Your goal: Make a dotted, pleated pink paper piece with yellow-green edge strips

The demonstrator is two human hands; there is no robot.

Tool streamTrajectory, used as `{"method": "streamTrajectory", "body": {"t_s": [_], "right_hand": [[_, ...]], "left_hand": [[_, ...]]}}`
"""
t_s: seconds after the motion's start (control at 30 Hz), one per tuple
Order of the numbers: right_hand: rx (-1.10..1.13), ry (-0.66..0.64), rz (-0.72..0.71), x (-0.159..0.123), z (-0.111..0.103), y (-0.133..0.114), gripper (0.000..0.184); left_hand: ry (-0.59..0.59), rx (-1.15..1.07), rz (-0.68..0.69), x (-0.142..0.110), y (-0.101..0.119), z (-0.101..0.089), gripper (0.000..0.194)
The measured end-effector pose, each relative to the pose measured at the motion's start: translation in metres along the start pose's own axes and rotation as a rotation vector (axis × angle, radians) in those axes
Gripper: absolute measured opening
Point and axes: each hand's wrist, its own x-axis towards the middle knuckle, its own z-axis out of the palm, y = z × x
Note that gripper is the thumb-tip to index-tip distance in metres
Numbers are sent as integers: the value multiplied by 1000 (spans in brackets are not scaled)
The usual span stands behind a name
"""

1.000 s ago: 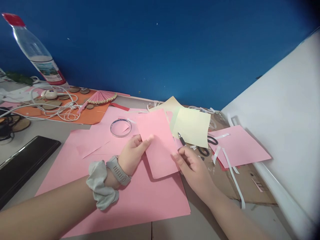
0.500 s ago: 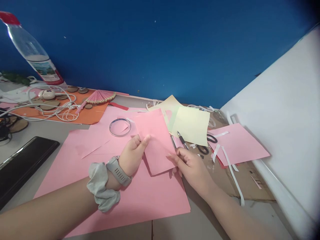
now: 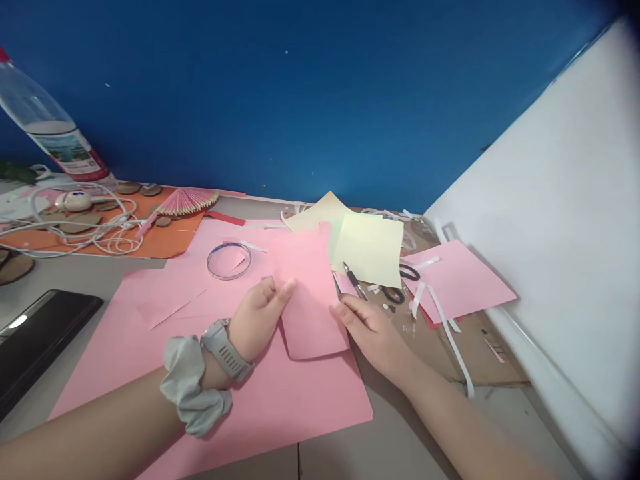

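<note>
A folded piece of pink paper point(image 3: 313, 300) is held up between both hands, above a large pink sheet point(image 3: 300, 413) lying on the table. My left hand point(image 3: 257, 317) pinches its left edge, thumb on top and the other fingers curled. At the right edge, my right hand point(image 3: 367, 330) grips it with the thumb in front; the fingertips behind are hidden. Just beyond the right hand lie a pen point(image 3: 355, 280) and black-handled scissors point(image 3: 393, 295), whose blades are partly covered. A metal bangle point(image 3: 229, 261) rests on the large pink sheet, left of the held paper.
Pale yellow paper point(image 3: 370, 247) and another pink sheet point(image 3: 460, 277) lie on cardboard point(image 3: 430, 360) with white strips. To the left are a black case-like object point(image 3: 45, 340), tangled white cables point(image 3: 117, 230), a pink paper fan point(image 3: 185, 202) and a bottle point(image 3: 60, 140). A blue wall rises behind.
The right hand has moved from the paper's lower right corner up along its right edge. The paper's lower edge has turned to face me more. The whole view has shifted slightly.
</note>
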Motion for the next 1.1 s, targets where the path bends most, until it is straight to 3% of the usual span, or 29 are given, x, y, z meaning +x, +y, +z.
{"method": "streamTrajectory", "body": {"t_s": [0.4,0.8,0.97,1.1], "right_hand": [[73,-21,16,-2,-2,2,38],[132,-40,54,-7,-6,2,44],[194,-72,79,-8,-5,1,46],[131,-71,51,-9,-4,2,47]], "left_hand": [[-257,193,17,-6,4,4,33],[-313,266,-50,-11,6,6,38],[-447,212,-39,-12,7,6,34],[-423,152,-23,-13,8,7,31]]}}
